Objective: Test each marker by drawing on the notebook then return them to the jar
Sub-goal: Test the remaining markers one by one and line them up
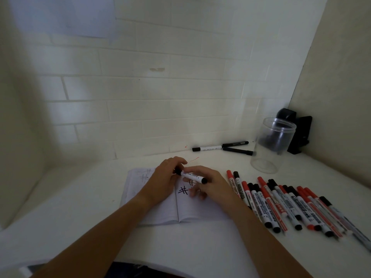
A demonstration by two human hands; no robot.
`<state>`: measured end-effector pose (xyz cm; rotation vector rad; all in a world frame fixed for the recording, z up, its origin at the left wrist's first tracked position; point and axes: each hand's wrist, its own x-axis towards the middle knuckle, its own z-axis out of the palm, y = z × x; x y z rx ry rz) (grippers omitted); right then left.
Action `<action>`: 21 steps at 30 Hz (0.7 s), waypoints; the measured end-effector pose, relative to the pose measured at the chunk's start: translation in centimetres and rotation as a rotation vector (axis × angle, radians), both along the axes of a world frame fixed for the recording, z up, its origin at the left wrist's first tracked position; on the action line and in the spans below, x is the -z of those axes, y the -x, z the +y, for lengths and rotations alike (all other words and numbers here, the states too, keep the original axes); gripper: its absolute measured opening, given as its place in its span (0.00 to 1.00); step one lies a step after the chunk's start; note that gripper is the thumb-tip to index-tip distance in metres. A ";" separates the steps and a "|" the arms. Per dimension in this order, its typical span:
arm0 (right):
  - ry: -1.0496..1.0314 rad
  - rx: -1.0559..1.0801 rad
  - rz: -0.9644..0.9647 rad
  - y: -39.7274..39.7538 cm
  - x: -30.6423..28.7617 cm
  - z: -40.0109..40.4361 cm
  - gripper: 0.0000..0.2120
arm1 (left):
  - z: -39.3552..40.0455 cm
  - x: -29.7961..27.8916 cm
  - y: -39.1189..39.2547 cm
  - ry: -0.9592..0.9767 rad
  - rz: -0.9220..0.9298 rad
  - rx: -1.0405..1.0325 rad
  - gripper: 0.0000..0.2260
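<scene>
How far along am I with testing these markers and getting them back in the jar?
Early on. The notebook shows a few hash marks, so some testing has happened. Both hands, left and right, hold a black marker over the page. The jar looks empty, a row of markers still lies on the right, and three markers lie by the wall, so nearly all the returning remains.

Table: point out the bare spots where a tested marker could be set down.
Free: the table left of the notebook, and the strip between notebook and wall. Crowded: the marker row right of the notebook, near the jar.
</scene>
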<state>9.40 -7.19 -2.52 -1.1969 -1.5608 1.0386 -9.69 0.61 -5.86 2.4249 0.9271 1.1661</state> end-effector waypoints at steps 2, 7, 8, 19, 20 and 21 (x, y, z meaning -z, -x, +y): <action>0.082 0.011 0.109 0.0 -0.5 -0.2 0.20 | 0.1 0.0 0.0 -0.019 -0.002 -0.003 0.22; 0.156 0.030 0.161 -0.6 -0.5 0.0 0.10 | -0.6 -0.5 -0.4 -0.056 -0.030 0.040 0.25; 0.148 0.012 0.128 -0.7 -0.3 -0.1 0.11 | -0.8 -0.5 -0.5 -0.049 -0.037 0.050 0.26; -0.214 0.208 -0.478 -0.1 1.1 0.8 0.12 | 0.1 0.3 -0.2 -0.055 0.099 -0.090 0.17; -0.276 0.232 -0.574 -0.1 1.4 1.2 0.08 | 0.4 0.5 -0.2 -0.073 0.156 -0.129 0.13; -0.319 0.253 -0.664 0.0 1.8 1.5 0.05 | 0.5 0.5 -0.3 -0.054 0.190 -0.157 0.12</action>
